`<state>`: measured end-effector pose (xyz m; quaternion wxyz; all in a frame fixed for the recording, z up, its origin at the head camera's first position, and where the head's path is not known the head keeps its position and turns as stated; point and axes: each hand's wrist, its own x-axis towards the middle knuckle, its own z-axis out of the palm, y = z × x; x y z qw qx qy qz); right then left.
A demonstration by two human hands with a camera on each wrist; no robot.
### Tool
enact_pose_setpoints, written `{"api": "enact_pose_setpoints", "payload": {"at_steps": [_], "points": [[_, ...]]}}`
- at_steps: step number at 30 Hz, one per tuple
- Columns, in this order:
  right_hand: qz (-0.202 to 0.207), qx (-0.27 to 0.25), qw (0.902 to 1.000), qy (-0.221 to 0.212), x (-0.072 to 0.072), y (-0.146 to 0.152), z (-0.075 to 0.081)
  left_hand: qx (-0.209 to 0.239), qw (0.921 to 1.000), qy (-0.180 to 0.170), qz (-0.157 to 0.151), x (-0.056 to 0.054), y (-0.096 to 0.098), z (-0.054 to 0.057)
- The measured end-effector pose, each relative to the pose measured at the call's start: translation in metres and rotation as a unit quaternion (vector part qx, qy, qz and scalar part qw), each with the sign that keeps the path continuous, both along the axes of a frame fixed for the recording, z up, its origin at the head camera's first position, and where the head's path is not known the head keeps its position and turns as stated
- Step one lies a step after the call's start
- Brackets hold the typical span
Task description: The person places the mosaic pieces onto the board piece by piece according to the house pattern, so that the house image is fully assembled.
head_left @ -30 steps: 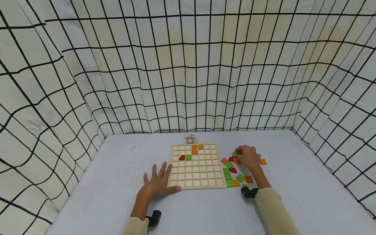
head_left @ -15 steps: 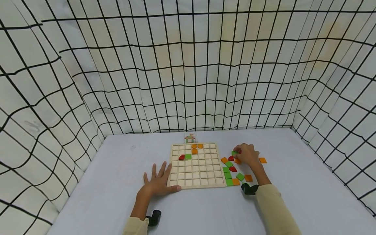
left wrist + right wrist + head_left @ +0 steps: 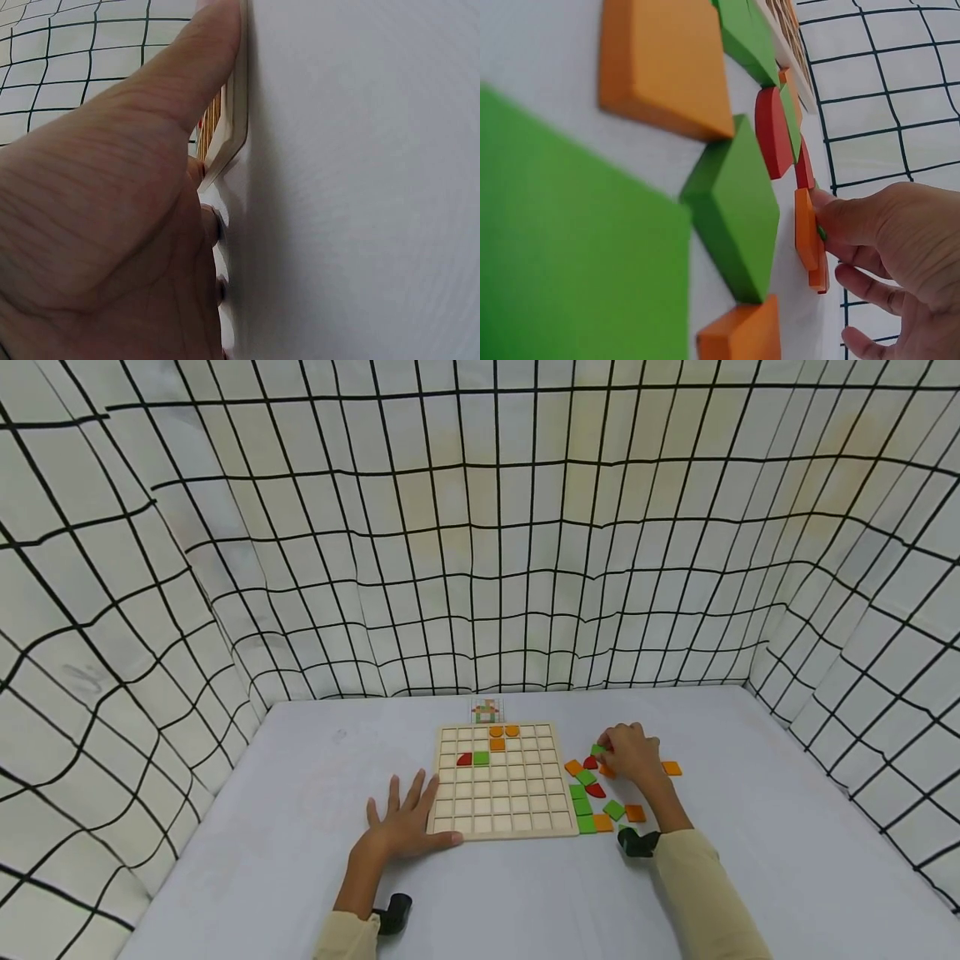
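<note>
Board, made of wood and marked off in squares, lies near the middle of the worktop, its far edge just short of the worktop's far edge. The left hand rests at the board's near left corner, fingers spread well apart, its thumb along the near edge and its forefinger by the left edge.

Loose pieces in green, orange and red lie beside the board's right edge. Over their far end is the right hand, thumb and forefinger close together at a green piece (I cannot tell whether they are clamped on it); two other fingers stand apart.

Two orange rounds sit side by side along the board's far edge, with an orange square just nearer. Towards the left edge come a green square and, next to it, a red quarter-round. A small patterned card lies between the board and the worktop's far edge.
</note>
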<state>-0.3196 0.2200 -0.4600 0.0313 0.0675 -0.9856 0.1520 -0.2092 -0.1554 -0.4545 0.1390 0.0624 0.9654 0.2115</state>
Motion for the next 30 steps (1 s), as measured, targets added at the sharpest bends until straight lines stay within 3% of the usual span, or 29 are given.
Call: {"api": "enact_pose_setpoints", "payload": {"at_steps": [13, 30], "points": [[0.041, -0.001, 0.9973, 0.062, 0.002, 0.001, -0.001, -0.005, 1.0, -0.001, 0.0, 0.001, -0.001, 0.0], [0.13, 0.01, 0.99, 0.055, -0.001, -0.033, 0.006, -0.004, 1.0, -0.001, 0.002, 0.002, 0.0, 0.001]]}}
